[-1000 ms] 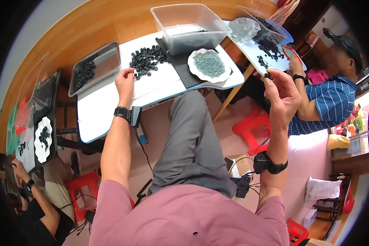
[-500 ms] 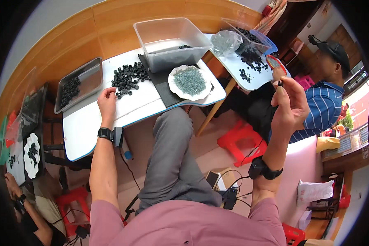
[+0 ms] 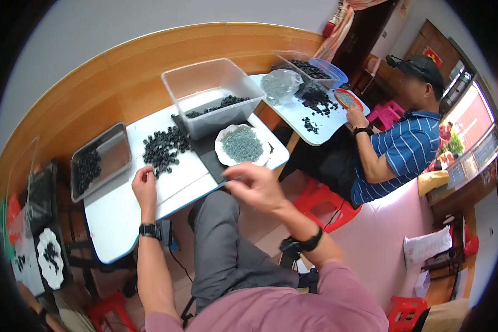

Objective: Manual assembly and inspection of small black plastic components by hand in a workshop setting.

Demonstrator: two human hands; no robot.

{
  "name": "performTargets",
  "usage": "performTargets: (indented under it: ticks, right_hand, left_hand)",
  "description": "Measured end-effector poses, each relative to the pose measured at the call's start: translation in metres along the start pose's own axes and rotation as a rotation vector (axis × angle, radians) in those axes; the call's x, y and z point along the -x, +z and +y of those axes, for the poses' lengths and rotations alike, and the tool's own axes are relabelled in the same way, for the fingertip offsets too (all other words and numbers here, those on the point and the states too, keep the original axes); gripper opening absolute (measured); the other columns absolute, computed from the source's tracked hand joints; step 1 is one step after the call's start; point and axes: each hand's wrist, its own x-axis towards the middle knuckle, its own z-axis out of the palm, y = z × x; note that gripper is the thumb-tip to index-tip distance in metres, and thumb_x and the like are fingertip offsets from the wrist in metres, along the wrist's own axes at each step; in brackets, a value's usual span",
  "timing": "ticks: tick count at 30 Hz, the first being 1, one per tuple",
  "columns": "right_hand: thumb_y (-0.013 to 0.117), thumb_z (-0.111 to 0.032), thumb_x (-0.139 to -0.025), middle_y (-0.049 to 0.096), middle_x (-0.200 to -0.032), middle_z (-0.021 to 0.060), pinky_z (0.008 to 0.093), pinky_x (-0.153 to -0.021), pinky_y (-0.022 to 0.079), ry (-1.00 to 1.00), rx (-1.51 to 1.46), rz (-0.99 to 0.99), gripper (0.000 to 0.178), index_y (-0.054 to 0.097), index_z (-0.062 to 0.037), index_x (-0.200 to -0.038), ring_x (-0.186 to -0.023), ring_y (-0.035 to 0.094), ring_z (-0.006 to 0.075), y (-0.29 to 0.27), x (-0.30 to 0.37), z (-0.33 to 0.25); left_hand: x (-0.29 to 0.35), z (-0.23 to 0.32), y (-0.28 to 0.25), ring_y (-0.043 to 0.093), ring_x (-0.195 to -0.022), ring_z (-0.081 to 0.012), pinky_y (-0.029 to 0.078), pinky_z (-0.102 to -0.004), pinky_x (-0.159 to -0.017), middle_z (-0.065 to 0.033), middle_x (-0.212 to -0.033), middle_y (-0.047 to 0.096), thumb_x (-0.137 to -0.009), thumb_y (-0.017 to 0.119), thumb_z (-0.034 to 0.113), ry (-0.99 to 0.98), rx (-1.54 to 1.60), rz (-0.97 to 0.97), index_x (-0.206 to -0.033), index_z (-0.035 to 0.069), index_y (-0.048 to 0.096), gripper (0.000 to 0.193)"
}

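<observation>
My left hand [image 3: 144, 188] rests at the near edge of a pile of small black round caps [image 3: 163, 149] on the white table [image 3: 108, 221]. Its fingertips are pressed together; whatever they hold, if anything, is hidden. Over the table's front edge, my right hand [image 3: 257, 187] pinches a small black cap [image 3: 225, 179] between thumb and fingers, partly covered by them. Just beyond it stands a white scalloped plate [image 3: 220, 156] heaped with thin grey-green screw-like pieces [image 3: 242, 145]. The plate sits on a dark mat [image 3: 209, 160].
A clear plastic bin [image 3: 227, 119] with black caps stands behind the plate. At the left is a grey tray [image 3: 126, 166] of caps. A co-worker [image 3: 401, 133] sits at the right-hand table [image 3: 315, 135], holding a red-rimmed dish [image 3: 348, 99]. Red stools [image 3: 321, 207] stand on the floor.
My right hand has swung left and inward from the raised position at the right to the table's front edge, still pinching the cap. The left hand stays beside the pile.
</observation>
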Motion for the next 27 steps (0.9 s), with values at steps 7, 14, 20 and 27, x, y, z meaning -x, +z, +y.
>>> performTargets:
  ticks: [7,14,20,27]
  right_hand:
    - [0.074,-0.01,-0.086,0.075,-0.09,0.0086,0.029,-0.059,0.051,-0.03,-0.103,-0.069,0.022,0.075,-0.0018,-0.106,-0.062,0.063,0.0133,0.146,-0.078,0.078]
    - [0.077,-0.008,-0.084,0.074,-0.093,0.0083,0.0307,-0.06,0.054,-0.017,-0.054,-0.017,0.023,0.074,-0.0054,-0.107,-0.064,0.067,0.0181,0.164,-0.095,0.122]
    - [0.077,-0.004,-0.083,0.07,-0.087,0.0055,0.027,-0.054,0.047,0.023,-0.188,-0.068,0.022,0.073,-0.0036,-0.104,-0.056,0.058,0.0116,0.162,-0.085,0.131]
    - [0.075,0.0,-0.084,0.072,-0.089,0.0041,0.023,-0.055,0.045,0.11,-0.274,-0.095,0.022,0.074,-0.0014,-0.107,-0.06,0.055,0.006,0.159,-0.084,0.13]
  left_hand:
    - [0.003,0.005,-0.014,0.063,-0.082,-0.0088,0.05,-0.0225,-0.073,-0.0036,-0.095,0.07,-0.097,0.061,0.0,-0.056,0.102,0.02,-0.107,-0.002,0.071,0.015]
    - [0.01,0.023,0.0,0.064,-0.083,-0.0091,0.053,-0.024,-0.077,-0.0028,-0.095,0.071,-0.097,0.068,0.005,-0.107,0.111,-0.039,-0.109,-0.002,0.072,0.014]
    - [0.019,0.047,0.011,0.064,-0.084,-0.0102,0.054,-0.025,-0.074,-0.0048,-0.098,0.072,-0.099,0.067,0.009,-0.257,0.037,-0.253,-0.113,-0.001,0.072,0.018]
    - [0.01,0.053,0.017,0.07,-0.09,-0.0121,0.057,-0.0266,-0.083,-0.0073,-0.101,0.074,-0.096,0.069,0.004,-0.398,0.17,-0.315,-0.112,-0.002,0.071,0.017]
